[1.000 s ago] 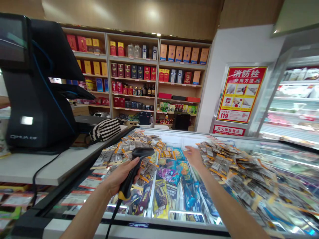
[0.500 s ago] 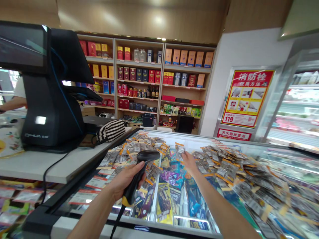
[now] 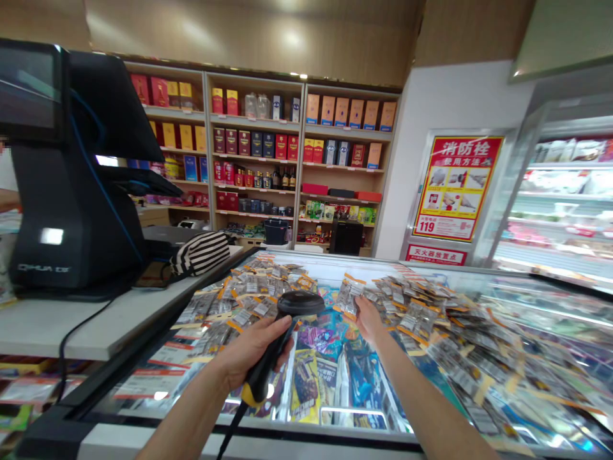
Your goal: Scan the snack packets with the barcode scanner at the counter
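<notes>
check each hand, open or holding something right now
Left hand: closed around the handle of a black scanner.
Right hand: closed, holding a small orange-edged packet.

The scanner (image 3: 271,359) looks like smooth plastic, mostly matt, with a soft sheen on its rounded head. The held packet (image 3: 347,296) is thin, shiny plastic film, slightly creased; the loose packets (image 3: 417,319) have the same crinkled gloss. Beneath them, the chest's glass top (image 3: 359,269) is smooth and reflective. The worktop (image 3: 71,327) has a smooth, laminate-like finish. The terminal (image 3: 71,204) appears to be matt plastic with a glossy screen (image 3: 29,92). The striped pouch (image 3: 202,254) looks like soft cloth. Wood-look panelling (image 3: 230,41) shines overhead.
</notes>
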The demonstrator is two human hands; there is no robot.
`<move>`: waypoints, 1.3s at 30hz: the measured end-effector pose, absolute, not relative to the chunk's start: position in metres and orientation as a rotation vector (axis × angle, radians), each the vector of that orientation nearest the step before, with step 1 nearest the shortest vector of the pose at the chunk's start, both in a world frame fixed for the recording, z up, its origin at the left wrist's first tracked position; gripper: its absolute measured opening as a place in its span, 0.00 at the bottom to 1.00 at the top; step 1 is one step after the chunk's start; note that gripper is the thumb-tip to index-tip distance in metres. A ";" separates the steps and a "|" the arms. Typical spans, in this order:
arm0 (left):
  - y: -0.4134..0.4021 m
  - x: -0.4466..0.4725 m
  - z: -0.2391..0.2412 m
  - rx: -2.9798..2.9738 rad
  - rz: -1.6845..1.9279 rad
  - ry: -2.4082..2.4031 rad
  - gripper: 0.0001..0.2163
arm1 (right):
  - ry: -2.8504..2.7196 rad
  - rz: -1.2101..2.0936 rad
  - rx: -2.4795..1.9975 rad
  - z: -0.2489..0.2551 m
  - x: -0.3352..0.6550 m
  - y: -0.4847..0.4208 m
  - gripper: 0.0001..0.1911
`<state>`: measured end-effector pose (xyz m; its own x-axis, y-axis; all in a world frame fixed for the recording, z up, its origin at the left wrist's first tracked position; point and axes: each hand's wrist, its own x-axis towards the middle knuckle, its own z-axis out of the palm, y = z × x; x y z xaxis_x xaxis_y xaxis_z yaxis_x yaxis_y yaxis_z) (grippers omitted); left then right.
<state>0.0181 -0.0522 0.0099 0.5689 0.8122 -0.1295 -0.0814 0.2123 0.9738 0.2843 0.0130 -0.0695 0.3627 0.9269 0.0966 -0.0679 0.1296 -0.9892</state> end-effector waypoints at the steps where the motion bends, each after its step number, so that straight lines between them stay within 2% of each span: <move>1: -0.052 0.019 0.010 1.205 0.706 0.757 0.14 | -0.899 0.892 -1.238 -0.068 0.283 0.011 0.14; 6: -0.051 0.018 0.010 1.225 0.708 0.754 0.14 | -0.918 0.925 -1.457 -0.066 0.274 -0.003 0.11; 10: -0.050 0.013 0.009 1.222 0.708 0.745 0.14 | -1.160 1.020 -1.859 -0.060 0.287 -0.012 0.17; 13: -0.049 0.009 0.009 1.246 0.692 0.748 0.14 | -1.393 0.700 -1.963 -0.048 0.299 -0.012 0.18; 16: -0.049 0.007 0.008 1.230 0.743 0.783 0.15 | -1.720 0.204 -1.792 -0.040 0.294 -0.009 0.07; 17: -0.049 0.007 0.008 1.220 0.752 0.792 0.15 | -1.849 0.123 -1.710 -0.040 0.289 -0.008 0.11; 19: -0.049 0.008 0.008 1.207 0.753 0.799 0.14 | -2.106 0.114 -1.599 -0.044 0.278 -0.006 0.20; 20: -0.049 0.008 0.008 1.200 0.752 0.804 0.14 | -2.206 0.135 -1.584 -0.047 0.273 -0.004 0.22; 24: -0.046 0.006 0.006 1.166 0.792 0.845 0.15 | -2.345 0.130 -1.750 -0.050 0.269 0.000 0.22; 27: -0.040 0.000 0.001 1.135 0.794 0.850 0.15 | -2.316 0.152 -1.978 -0.042 0.279 0.000 0.21; 31: -0.028 -0.012 -0.007 1.137 0.802 0.841 0.15 | -2.117 0.321 -2.050 -0.039 0.291 -0.005 0.11; 36: -0.024 -0.019 -0.009 1.113 0.815 0.859 0.14 | -1.382 0.687 -1.677 -0.055 0.296 -0.007 0.08; 39: -0.027 -0.016 -0.006 1.128 0.821 0.861 0.15 | -1.057 0.790 -1.343 -0.062 0.293 -0.004 0.13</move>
